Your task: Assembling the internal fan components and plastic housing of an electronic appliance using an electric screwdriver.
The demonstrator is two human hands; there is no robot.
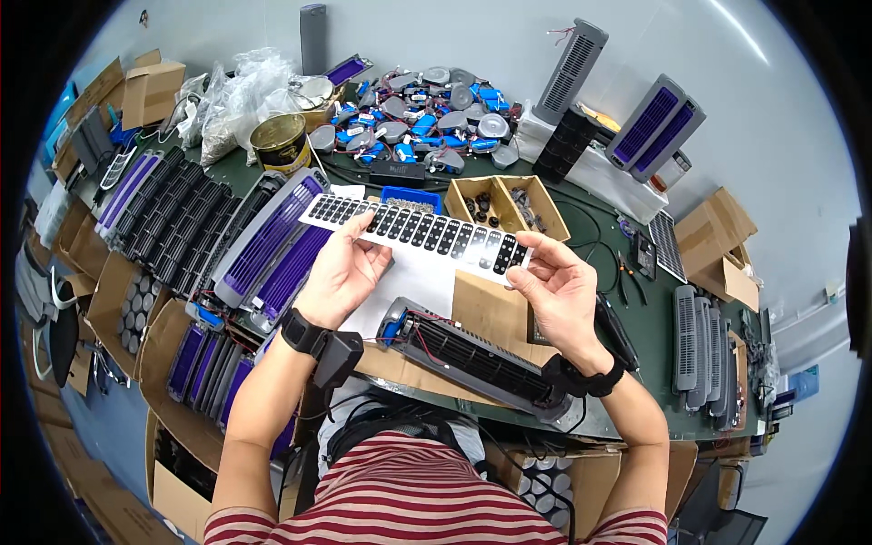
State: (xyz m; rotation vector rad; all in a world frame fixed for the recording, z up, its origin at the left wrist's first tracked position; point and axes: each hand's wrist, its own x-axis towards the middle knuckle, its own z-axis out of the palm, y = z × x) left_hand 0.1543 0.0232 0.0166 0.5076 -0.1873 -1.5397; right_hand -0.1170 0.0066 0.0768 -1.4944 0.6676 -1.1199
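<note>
A long white sheet of black rounded stickers with white dots (445,238) is stretched between my two hands above the table. My left hand (350,268) pinches its lower edge left of the middle, thumb in front. My right hand (559,286) grips its right end between thumb and fingers. Below the sheet, a grey fan housing with a long black slotted roller (472,356) lies open on cardboard, with red wires and a blue part at its left end. White paper (413,286) is under the sheet, partly hidden. A black pen-shaped power tool (618,338) lies beside my right wrist.
Grey motors and blue-wrapped parts (427,123) are heaped at the back. A divided box of small parts (504,204) and a blue screw tray (395,196) stand behind the sheet. Purple-grilled housings (272,241) crowd the left; pliers (629,277) and grey grilles (699,350) lie right.
</note>
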